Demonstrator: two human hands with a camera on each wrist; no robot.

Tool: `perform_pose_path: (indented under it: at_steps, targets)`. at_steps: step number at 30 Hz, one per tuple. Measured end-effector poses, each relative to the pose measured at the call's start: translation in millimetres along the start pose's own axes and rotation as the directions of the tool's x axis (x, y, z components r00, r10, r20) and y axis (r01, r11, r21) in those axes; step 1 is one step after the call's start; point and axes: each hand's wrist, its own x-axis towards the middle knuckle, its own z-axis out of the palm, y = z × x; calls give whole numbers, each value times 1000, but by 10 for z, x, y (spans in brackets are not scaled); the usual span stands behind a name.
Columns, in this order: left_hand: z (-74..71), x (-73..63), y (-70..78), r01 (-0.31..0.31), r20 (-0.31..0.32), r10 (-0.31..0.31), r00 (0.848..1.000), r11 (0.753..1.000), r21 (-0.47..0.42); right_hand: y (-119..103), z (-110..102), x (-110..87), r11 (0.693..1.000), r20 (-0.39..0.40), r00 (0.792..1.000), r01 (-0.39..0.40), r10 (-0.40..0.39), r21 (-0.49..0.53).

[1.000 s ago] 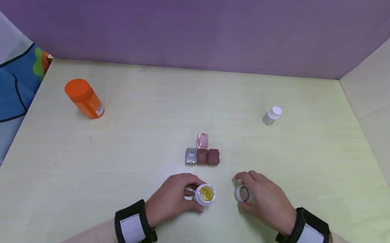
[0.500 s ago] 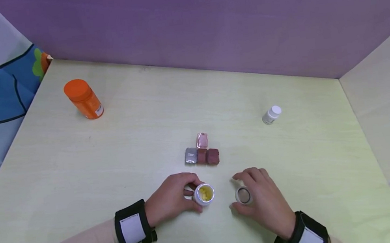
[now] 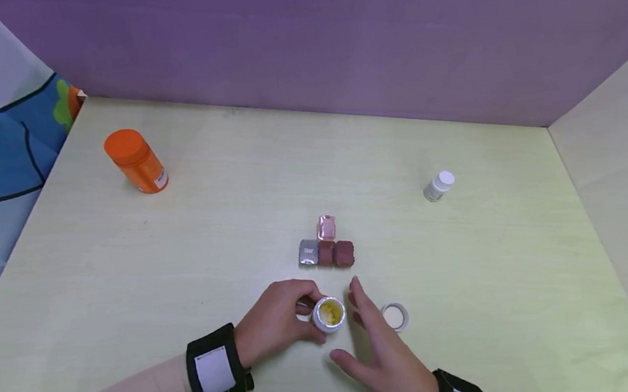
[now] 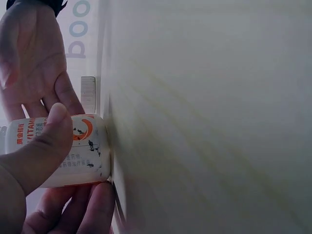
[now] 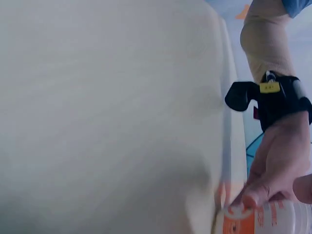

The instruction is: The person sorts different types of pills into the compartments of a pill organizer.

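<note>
My left hand [image 3: 275, 321] grips a small white vitamin bottle [image 3: 330, 315] from its left side, thumb and fingers round it. The uncapped bottle stands upright on the table, and something yellow shows inside its mouth. In the left wrist view the printed label of the bottle [image 4: 80, 156] is partly behind the thumb. Just right of the bottle, my right hand [image 3: 385, 361] reaches in with straight fingers and thumb spread, apart from it and holding nothing. Beside that hand, a white bottle cap [image 3: 396, 317] lies on the table with its hollow side up.
Beyond the hands sit small blocks in a cluster: a shiny pink one [image 3: 325, 227], a silver one [image 3: 308, 252] and two dark red-brown ones [image 3: 335, 253]. An orange bottle [image 3: 136, 160] stands far left. A small white-capped bottle [image 3: 439, 186] stands at the right. A purple panel [image 3: 298, 44] borders the back.
My right hand has let go of the cap, leaving it on the table, and has moved left toward the bottle with its fingers straightened. The left hand keeps its hold in place.
</note>
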Motion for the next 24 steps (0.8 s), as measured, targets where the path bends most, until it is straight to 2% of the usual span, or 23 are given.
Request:
perform_pose_path:
  at_steps: [4, 8, 17, 24]
  targets:
    - [4, 1, -3, -7, -15, 7, 1000, 1000, 26, -21, 76, 30, 997, 21, 997, -70, 70, 22]
    - [15, 11, -15, -14, -22, 15, 1000, 999, 32, -30, 129, 47, 997, 13, 997, -77, 77, 13]
    - [25, -2, -22, -24, -25, 24, 999, 1000, 10, 6, 151, 117, 994, -73, 996, 53, -60, -99]
    - [45, -6, -37, -36, -24, 35, 999, 999, -35, 20, 115, 158, 983, -86, 991, 91, -106, -158]
